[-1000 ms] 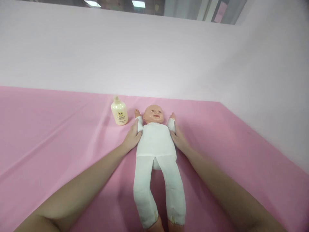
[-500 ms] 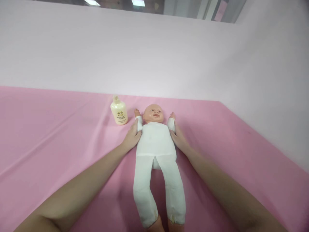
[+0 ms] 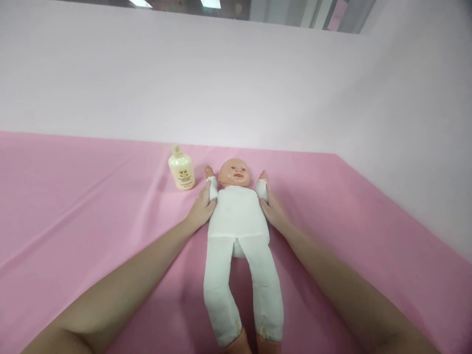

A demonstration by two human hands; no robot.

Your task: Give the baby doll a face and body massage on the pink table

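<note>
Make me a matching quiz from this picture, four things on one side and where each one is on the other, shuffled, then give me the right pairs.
Things:
1. baby doll
2. lotion bottle
3. left hand
4. right hand

Places:
A. upright on the pink sheet, beside the doll's head
B. against the doll's side nearer the bottle
C. on its back between both hands
D. against the doll's side farther from the bottle

Pairs: 1-C, 2-A, 3-B, 4-D
</note>
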